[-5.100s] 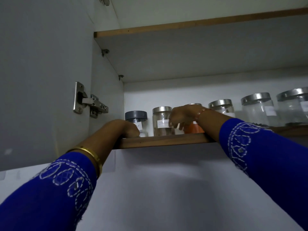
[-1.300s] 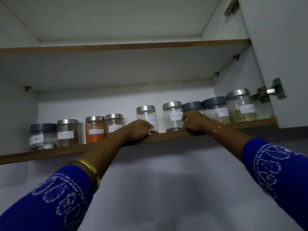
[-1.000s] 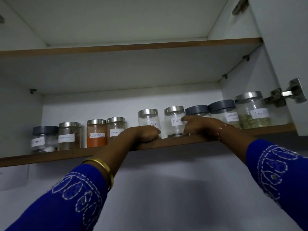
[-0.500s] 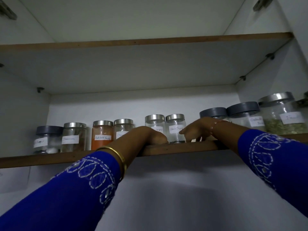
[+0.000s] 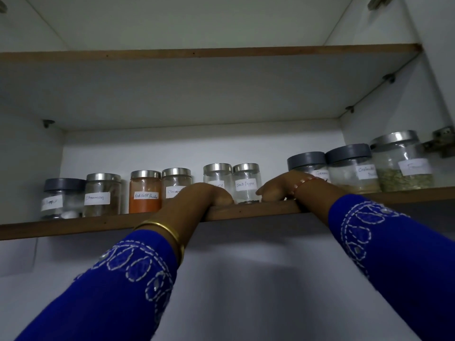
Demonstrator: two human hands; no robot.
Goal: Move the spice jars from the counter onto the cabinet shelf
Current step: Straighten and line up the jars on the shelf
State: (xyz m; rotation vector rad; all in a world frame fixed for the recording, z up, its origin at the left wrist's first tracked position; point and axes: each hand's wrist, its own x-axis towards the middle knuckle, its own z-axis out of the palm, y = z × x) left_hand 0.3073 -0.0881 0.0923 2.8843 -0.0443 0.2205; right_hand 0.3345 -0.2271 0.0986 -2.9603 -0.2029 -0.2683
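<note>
Several labelled spice jars stand in a row on the lower cabinet shelf [image 5: 73, 223]. My left hand [image 5: 205, 195] lies curled on the shelf's front edge, against the base of the clear cloves jar [image 5: 217, 174]. The black pepper jar [image 5: 247, 183] stands right beside the cloves jar, touching it. My right hand [image 5: 279, 189] rests on the shelf with its fingertips at the black pepper jar's lower right side, in front of a grey-lidded jar [image 5: 306, 162]. Neither hand grips a jar. The red chilli powder jar [image 5: 145, 193] is further left.
The upper shelf [image 5: 209, 51] sits close above the jars. A door hinge [image 5: 442, 141] juts in at the far right, next to the big silver-lidded jar [image 5: 401, 163]. There is a gap on the shelf between the black pepper jar and the grey-lidded jar. The counter is out of view.
The cloves and black pepper jars now stand close together, and a gap has opened to the grey-lidded jar. Both hands have sunk lower on the shelf edge. My view has shifted right.
</note>
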